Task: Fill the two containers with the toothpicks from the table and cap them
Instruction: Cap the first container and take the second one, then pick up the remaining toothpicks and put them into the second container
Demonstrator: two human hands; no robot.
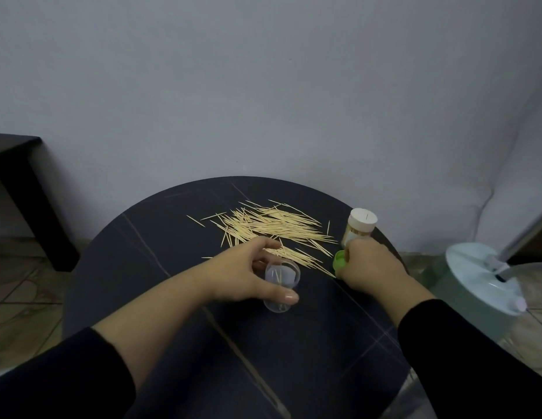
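a person in black sleeves works at a dark round table (161, 267) set against a pale wall (263, 86). the left hand (248, 275) is curled round a clear container (283, 275) that stands upright near the middle of the table. the thumb lies across its near side and the fingers reach round its far side, so the hand grips it loosely. the container's mouth is uncovered and only a few toothpicks show inside it.

the right hand (374, 267) is just to the right of it, its fingers bent in and pinching a green cap (339, 260) that shows at the fingertips. the cap is close to the table surface, beside the clear container but apart from it. how the fingers lie on its far side is hidden by the back of the hand.

a loose pile of toothpicks (269, 226) lies spread on the table beyond both hands, and its near edge runs under the left fingers and toward the green cap. a second container (356, 229) stands at the right edge of the table, just beyond the right hand. it is packed with toothpicks and covered by a white lid (363, 218).

a dark side table (18, 182) stands at the left. a pale round base (475, 276) sits on the tiled floor (18, 297) at the right.
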